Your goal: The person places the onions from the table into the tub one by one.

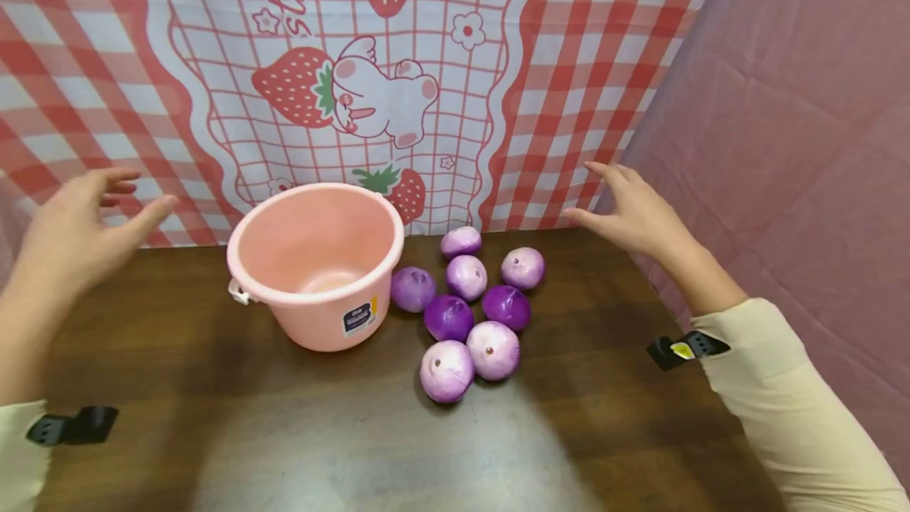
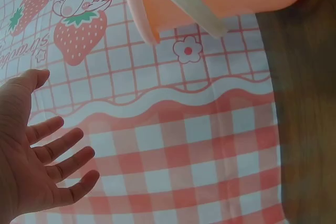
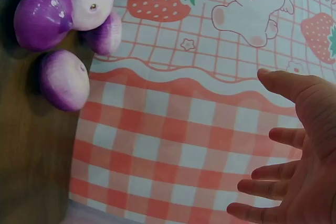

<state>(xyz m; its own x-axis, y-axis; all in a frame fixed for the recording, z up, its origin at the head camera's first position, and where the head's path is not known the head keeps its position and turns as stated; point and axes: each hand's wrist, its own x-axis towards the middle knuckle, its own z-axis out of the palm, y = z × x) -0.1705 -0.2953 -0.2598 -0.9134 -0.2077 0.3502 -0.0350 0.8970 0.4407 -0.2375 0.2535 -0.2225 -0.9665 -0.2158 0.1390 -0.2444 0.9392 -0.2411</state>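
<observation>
My left hand (image 1: 81, 231) hovers left of a pink bucket (image 1: 323, 299), fingers spread and holding nothing. In the left wrist view the bucket's pale handle (image 2: 184, 1) hangs across its side. The bucket stands upright on the table, and its visible inside holds nothing. Right of it lies a group of several purple onions, some dark and glossy like this one (image 1: 449, 318), others paler, like the front onion (image 1: 446, 371). Beyond the group to the right, my right hand (image 1: 633, 212) is raised with its fingers apart, holding nothing. The onion nearest that hand (image 3: 64, 80) sits at the group's right side.
A brown wooden table (image 1: 341, 441) carries everything. Behind it hangs a red-and-white checked cloth (image 1: 590, 46) with strawberry prints, close behind the bucket and onions. A plain pink cloth (image 1: 803, 125) closes off the right side. Both wrists wear black straps (image 1: 690, 348).
</observation>
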